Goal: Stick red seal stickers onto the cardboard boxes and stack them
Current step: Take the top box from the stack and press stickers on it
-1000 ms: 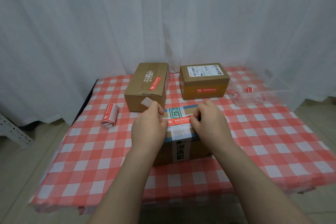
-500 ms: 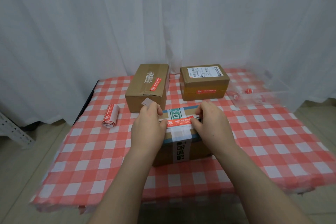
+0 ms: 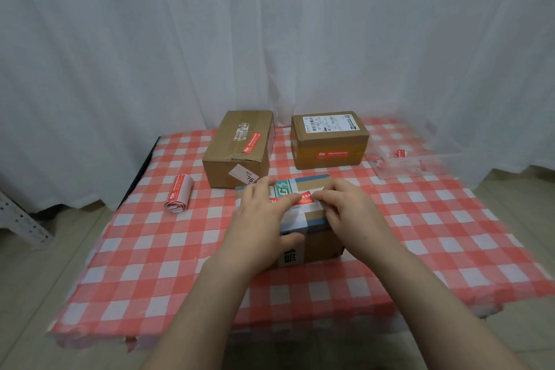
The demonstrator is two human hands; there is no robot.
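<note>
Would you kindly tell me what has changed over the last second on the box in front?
The left hand has opened and slid rightward, its fingers now flat across the red seal sticker on the near box. The right hand stays at the sticker's right end. The near box, the left back box, the right back box and the sticker roll have not moved.

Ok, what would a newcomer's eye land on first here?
The left hand and right hand rest on the near box, both touching a red seal sticker on its top. Behind it, the back-left box and back-right box sit apart, each already stickered, on a red-checked tablecloth.
</note>
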